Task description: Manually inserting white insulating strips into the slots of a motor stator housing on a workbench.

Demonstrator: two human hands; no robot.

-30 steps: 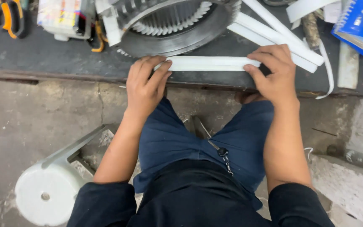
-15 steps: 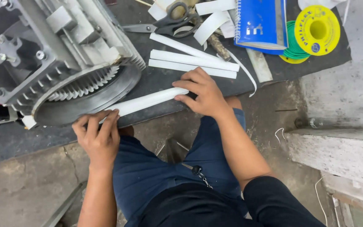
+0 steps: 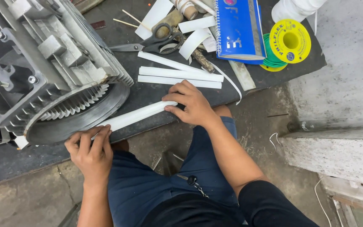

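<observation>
A long white strip (image 3: 137, 115) was held along the counter's (image 3: 5, 162) near edge, pinched at each end: left hand (image 3: 90, 152) at 7 o'clock, right hand (image 3: 192, 103) at 1 o'clock. Motor housing (image 3: 51, 71) crowded it at 10 o'clock, partly cut off. Spare strips (image 3: 179, 75), scissors (image 3: 156, 42) lay beyond at 12.

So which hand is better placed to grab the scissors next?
Probably the right hand. It pinches the far end of the white strip, closer to the scissors. The left hand holds the strip's other end at the table edge, beside the motor housing.
</observation>
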